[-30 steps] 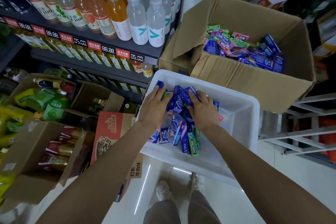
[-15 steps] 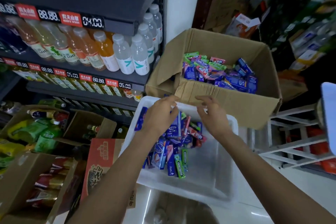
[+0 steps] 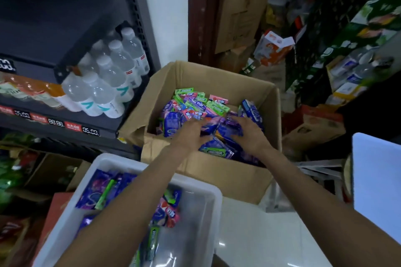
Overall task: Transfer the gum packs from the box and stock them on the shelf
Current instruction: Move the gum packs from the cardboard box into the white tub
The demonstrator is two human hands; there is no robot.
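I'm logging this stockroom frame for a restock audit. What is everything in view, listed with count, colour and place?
brown cardboard box: one, open, centre.
gum packs in the box: many, blue, purple, green, pink, heaped.
white plastic bin: one, lower left, holding more gum packs.
clear water bottles: several, white caps, on the dark metal shelf, left.
orange drink bottles: a few, blurred, left of the water.
price tags: red and black, on the shelf edge.
cartons and boxes: several, piled behind and right.
left hand: in the box, on the packs.
right hand: in the box, gathering packs.
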